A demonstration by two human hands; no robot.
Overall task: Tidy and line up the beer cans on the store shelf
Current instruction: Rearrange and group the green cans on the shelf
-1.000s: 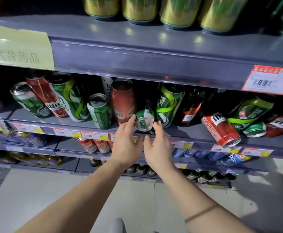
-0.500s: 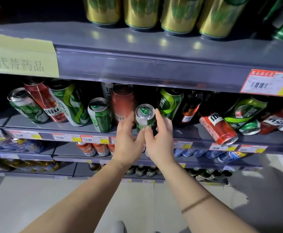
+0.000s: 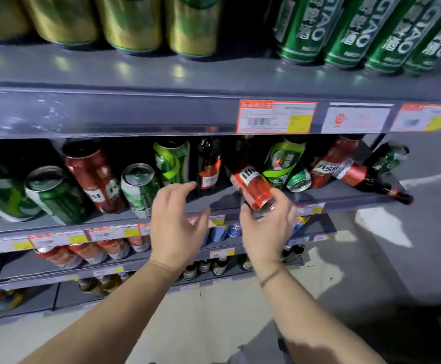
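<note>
Middle shelf [image 3: 214, 203] of a store beer aisle, mid-tidy: right hand [image 3: 266, 229] closed around the lower end of a toppled red can [image 3: 253, 190], thumb and fingers wrapped at the rim nearest the shelf edge, the can lying tilted with its base pointing outward and down. Left hand [image 3: 174, 219] empty, fingers spread wide, hovering just beside a short green can [image 3: 140, 187] already upright near the front. Behind and to the right, a jumble: a lime-green can [image 3: 282, 161] leaning, a small green can [image 3: 298, 179] on its side, a dark bottle [image 3: 209, 164] standing, another bottle [image 3: 371, 179] lying flat at the shelf's far end. Judged by the look, a rigid, smooth aluminium cylinder, moderately heavy if full, apt to roll off the edge and to dent under a hard squeeze; best taken around mid-body with a full wrap, then stood on its base. Much of the row not yet straightened.
</note>
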